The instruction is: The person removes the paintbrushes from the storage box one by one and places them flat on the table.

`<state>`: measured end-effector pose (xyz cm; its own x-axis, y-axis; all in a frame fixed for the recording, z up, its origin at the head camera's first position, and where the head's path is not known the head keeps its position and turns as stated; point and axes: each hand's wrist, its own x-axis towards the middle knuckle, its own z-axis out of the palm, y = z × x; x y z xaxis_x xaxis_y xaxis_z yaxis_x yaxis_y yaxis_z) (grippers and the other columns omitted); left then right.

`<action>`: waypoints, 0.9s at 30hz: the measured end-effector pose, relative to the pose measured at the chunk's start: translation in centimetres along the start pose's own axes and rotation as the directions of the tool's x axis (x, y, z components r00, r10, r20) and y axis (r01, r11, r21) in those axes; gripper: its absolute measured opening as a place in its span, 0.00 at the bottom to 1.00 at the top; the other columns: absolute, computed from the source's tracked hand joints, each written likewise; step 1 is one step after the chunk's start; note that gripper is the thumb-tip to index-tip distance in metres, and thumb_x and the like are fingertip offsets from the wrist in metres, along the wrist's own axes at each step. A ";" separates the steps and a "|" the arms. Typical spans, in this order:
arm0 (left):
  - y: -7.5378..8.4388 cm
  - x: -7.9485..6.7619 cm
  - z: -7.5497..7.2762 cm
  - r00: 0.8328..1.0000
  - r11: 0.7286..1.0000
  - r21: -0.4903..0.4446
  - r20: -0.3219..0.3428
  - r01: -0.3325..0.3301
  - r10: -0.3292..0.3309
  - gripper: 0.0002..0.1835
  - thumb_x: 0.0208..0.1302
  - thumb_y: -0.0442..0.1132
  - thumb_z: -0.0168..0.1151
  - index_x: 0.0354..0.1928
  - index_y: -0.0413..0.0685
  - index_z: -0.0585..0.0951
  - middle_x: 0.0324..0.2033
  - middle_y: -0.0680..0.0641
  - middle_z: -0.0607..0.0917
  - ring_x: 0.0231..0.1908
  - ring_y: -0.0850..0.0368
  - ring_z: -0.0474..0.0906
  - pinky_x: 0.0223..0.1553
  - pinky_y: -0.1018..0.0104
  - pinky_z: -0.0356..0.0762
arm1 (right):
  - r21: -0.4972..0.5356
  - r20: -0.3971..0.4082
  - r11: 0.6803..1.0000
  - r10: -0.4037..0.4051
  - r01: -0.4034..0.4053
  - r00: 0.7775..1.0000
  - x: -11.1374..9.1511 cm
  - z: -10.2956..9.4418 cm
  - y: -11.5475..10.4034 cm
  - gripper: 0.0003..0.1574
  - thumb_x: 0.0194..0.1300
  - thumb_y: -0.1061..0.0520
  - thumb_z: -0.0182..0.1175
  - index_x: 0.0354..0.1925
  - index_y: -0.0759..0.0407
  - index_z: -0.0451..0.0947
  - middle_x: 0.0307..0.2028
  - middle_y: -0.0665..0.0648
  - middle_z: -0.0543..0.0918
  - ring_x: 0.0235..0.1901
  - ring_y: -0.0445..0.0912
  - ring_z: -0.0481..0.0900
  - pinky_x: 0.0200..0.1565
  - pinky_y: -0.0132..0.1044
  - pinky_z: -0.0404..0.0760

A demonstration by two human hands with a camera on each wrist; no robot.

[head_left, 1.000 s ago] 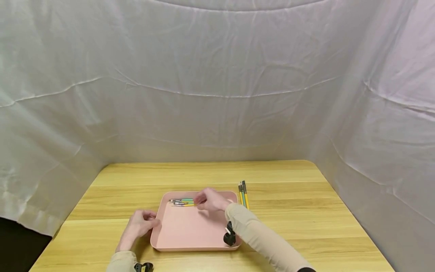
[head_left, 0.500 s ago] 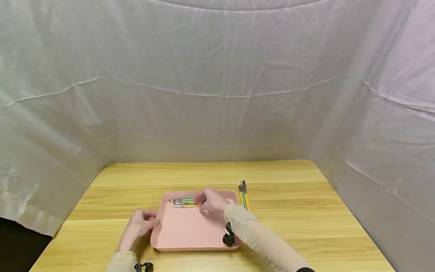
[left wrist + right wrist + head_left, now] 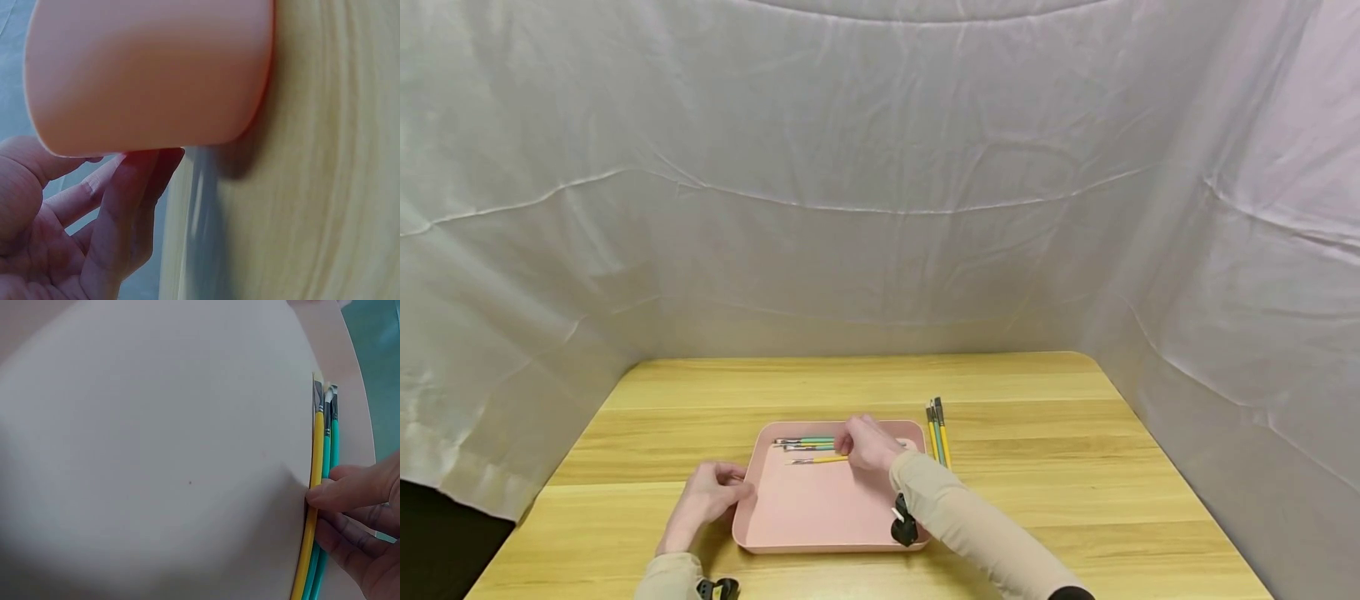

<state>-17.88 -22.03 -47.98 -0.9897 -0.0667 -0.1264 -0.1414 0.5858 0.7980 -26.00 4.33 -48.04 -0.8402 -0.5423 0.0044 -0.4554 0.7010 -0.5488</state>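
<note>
Along the far inner side of a pink tray (image 3: 820, 510), several green- and yellow-handled paintbrushes (image 3: 811, 439) lie sideways, bristles to the left. My right hand (image 3: 867, 443) is over their handles and covers part of them. In the right wrist view, its thumb and fingers pinch a yellow paintbrush (image 3: 318, 440), with two green paintbrushes (image 3: 335, 440) close alongside. My left hand (image 3: 706, 498) holds the tray's left side, thumb at the rim. The left wrist view shows fingers against the outside of the tray wall (image 3: 150, 87).
Three more paintbrushes (image 3: 937, 435), two yellow and one green, lie on the wooden table (image 3: 1037, 475) just right of the tray, bristles pointing away. Grey fabric (image 3: 865, 267) hangs behind the table and at both sides.
The yellow paintbrush has shifted nearer to me and rightward, apart from the other brushes in the head view. My right hand has moved slightly right; the left hand and tray hold still.
</note>
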 end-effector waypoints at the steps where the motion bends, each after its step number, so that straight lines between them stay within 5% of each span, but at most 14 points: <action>1: 0.0 0.0 0.0 1.000 1.000 -0.003 0.004 0.000 0.000 0.17 0.52 0.30 0.67 0.43 0.24 0.83 0.32 0.39 0.89 0.32 0.56 0.84 0.35 0.69 0.82 | -0.015 0.000 1.000 -0.003 0.003 1.000 0.0 0.0 0.0 0.27 0.48 0.82 0.53 0.37 0.62 0.88 0.32 0.54 0.89 0.31 0.37 0.80 0.37 0.23 0.80; 27: -0.2 0.2 0.1 1.000 1.000 0.007 0.002 -0.015 0.015 0.17 0.53 0.30 0.67 0.43 0.24 0.83 0.32 0.38 0.89 0.33 0.57 0.84 0.36 0.69 0.81 | -0.097 0.051 0.993 -0.066 0.071 0.997 0.0 -0.2 0.3 0.16 0.55 0.74 0.59 0.36 0.60 0.88 0.30 0.51 0.88 0.28 0.35 0.75 0.35 0.22 0.76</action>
<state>-18.02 -22.08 -48.19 -0.9917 -0.0568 -0.1156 -0.1266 0.5925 0.7955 -26.20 4.62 -48.07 -0.7921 -0.6104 -0.0025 -0.5400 0.7027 -0.4633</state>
